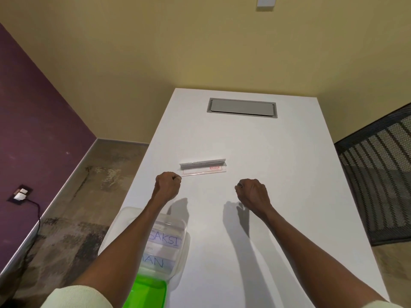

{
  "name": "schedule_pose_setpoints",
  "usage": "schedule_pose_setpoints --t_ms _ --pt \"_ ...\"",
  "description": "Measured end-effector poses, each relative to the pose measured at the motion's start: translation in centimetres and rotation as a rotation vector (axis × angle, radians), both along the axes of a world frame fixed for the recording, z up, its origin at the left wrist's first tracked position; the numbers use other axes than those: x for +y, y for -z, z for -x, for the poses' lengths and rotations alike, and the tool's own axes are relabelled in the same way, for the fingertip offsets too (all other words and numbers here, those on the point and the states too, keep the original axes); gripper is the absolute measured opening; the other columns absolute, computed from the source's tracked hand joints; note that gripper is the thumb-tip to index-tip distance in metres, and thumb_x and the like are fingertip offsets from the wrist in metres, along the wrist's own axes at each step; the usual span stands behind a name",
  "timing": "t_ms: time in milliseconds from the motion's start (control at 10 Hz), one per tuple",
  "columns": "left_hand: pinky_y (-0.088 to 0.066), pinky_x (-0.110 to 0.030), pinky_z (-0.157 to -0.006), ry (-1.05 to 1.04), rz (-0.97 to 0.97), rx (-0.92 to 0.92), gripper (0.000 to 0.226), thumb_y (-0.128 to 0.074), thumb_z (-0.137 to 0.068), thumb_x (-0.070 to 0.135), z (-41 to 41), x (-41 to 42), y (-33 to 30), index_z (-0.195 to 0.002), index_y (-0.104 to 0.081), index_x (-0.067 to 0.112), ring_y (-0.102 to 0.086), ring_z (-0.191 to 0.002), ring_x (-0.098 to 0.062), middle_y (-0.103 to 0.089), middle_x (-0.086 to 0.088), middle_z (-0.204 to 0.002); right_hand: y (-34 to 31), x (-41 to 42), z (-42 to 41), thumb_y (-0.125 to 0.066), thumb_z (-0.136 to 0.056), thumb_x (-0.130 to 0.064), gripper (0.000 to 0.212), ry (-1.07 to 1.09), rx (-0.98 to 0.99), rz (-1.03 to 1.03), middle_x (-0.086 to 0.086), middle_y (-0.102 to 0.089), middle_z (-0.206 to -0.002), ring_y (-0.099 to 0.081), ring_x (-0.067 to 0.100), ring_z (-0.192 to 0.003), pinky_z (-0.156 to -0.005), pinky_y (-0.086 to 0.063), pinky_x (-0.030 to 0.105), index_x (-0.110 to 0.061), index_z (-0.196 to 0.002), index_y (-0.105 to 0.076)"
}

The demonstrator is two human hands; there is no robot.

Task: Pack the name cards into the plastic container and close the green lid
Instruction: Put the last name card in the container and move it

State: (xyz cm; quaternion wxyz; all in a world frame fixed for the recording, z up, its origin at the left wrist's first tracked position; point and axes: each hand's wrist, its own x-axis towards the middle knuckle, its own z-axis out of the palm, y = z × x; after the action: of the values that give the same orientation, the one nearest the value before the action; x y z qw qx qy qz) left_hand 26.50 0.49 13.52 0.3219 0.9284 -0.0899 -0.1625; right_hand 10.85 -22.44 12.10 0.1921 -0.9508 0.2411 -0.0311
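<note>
One clear acrylic name card holder (203,167) with a small red label lies on the white table (278,196), just beyond my hands. My left hand (167,185) is curled into a fist at the holder's left end, close to or touching its corner. My right hand (252,194) is also fisted, hovering to the right and nearer me, apart from the holder. The clear plastic container (169,245) stands at the table's near left edge under my left forearm, with name cards reading "SAKSI" (165,241) inside. The green lid (146,294) lies open at its near end.
A grey recessed hatch (242,107) sits in the table's far end. A black mesh panel (378,178) stands to the right of the table. To the left are a bare floor, a purple wall and a socket with a cable (21,194).
</note>
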Motion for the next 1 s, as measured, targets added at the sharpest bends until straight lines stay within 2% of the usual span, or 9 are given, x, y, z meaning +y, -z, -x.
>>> schedule_pose_setpoints --t_ms 100,200,300,400,600,700,800,900,1000 --pt "-0.050 -0.032 -0.080 -0.048 -0.013 -0.023 0.027 -0.054 -0.092 0.018 -1.5 -0.7 0.4 -0.078 -0.070 0.002 -0.064 -0.093 -0.028 -0.073 -0.009 -0.087 0.3 -0.9 -1.8 -0.049 -0.085 -0.018 0.027 0.058 0.008 -0.119 0.009 -0.057 -0.060 -0.051 0.032 -0.066 -0.061 -0.045 0.034 -0.003 -0.062 -0.050" --pt "-0.046 -0.026 -0.072 -0.095 -0.013 -0.022 0.031 -0.053 -0.092 0.018 -3.1 -1.4 0.9 -0.075 -0.066 -0.004 -0.064 -0.090 -0.035 -0.072 -0.017 -0.085 0.8 -1.9 -3.7 -0.050 -0.085 -0.020 0.026 0.089 0.013 -0.210 0.011 -0.070 -0.076 -0.061 0.032 -0.076 -0.066 -0.051 0.034 -0.001 -0.074 -0.063" --pt "-0.041 -0.017 -0.062 -0.163 0.027 0.030 0.028 -0.048 -0.092 0.008 -4.9 -2.1 1.7 -0.084 -0.066 -0.012 -0.062 -0.100 -0.042 -0.067 -0.015 -0.083 1.4 -2.8 -5.7 -0.050 -0.086 -0.020 0.025 0.095 0.038 -0.248 0.010 -0.070 -0.079 -0.062 0.032 -0.078 -0.066 -0.048 0.032 -0.003 -0.074 -0.063" --pt "-0.048 -0.026 -0.072 -0.235 0.027 0.036 0.028 -0.048 -0.090 0.012 -6.2 -3.0 2.1 -0.088 -0.071 -0.003 -0.065 -0.098 -0.034 -0.072 -0.015 -0.095 1.8 -3.9 -8.0 -0.049 -0.085 -0.017 0.027 0.105 0.089 -0.269 0.013 -0.067 -0.072 -0.060 0.034 -0.074 -0.064 -0.048 0.034 -0.002 -0.065 -0.058" --pt "-0.041 -0.025 -0.068 -0.332 0.060 0.135 0.023 -0.053 -0.091 0.022 -9.1 -4.4 3.0 -0.070 -0.061 0.017 -0.051 -0.080 -0.022 -0.058 -0.003 -0.079 2.6 -6.3 -12.1 -0.050 -0.085 -0.011 0.039 0.154 0.134 -0.307 0.014 -0.052 -0.058 -0.048 0.030 -0.063 -0.059 -0.036 0.032 -0.009 -0.048 -0.036" --pt "-0.033 -0.019 -0.054 -0.465 0.166 0.211 0.032 -0.054 -0.090 0.023 -10.5 -5.1 3.8 -0.059 -0.047 0.020 -0.048 -0.078 -0.021 -0.046 0.003 -0.065 3.2 -7.3 -13.9 -0.049 -0.088 -0.013 0.030 0.179 0.170 -0.376 0.024 -0.062 -0.074 -0.057 0.032 -0.072 -0.068 -0.045 0.034 0.000 -0.061 -0.053" --pt "-0.029 -0.018 -0.036 -0.369 -0.012 0.389 0.018 -0.048 -0.077 0.000 -11.9 -6.1 4.4 -0.072 -0.049 0.017 -0.051 -0.065 -0.020 -0.055 0.002 -0.070 3.8 -7.9 -15.5 -0.051 -0.088 -0.015 0.030 0.215 0.209 -0.440 0.027 -0.067 -0.089 -0.063 0.036 -0.084 -0.073 -0.049 0.035 0.011 -0.077 -0.063" --pt "-0.027 -0.020 -0.041 -0.370 -0.070 0.291 0.012 -0.050 -0.088 0.009 -13.2 -6.7 6.1 -0.093 -0.050 0.019 -0.062 -0.068 -0.026 -0.060 -0.006 -0.075 4.3 -7.9 -16.8 -0.052 -0.081 -0.014 0.030 0.231 0.230 -0.465 0.027 -0.068 -0.083 -0.063 0.034 -0.078 -0.064 -0.044 0.032 0.014 -0.078 -0.063" --pt "-0.037 -0.021 -0.057 -0.391 -0.122 0.265 0.018 -0.051 -0.090 0.021 -12.6 -6.7 6.5 -0.078 -0.050 0.007 -0.052 -0.066 -0.025 -0.052 -0.010 -0.072 4.6 -7.8 -17.6 -0.052 -0.077 -0.016 0.026 0.245 0.236 -0.486 0.021 -0.063 -0.066 -0.056 0.029 -0.066 -0.061 -0.043 0.031 0.007 -0.068 -0.061"
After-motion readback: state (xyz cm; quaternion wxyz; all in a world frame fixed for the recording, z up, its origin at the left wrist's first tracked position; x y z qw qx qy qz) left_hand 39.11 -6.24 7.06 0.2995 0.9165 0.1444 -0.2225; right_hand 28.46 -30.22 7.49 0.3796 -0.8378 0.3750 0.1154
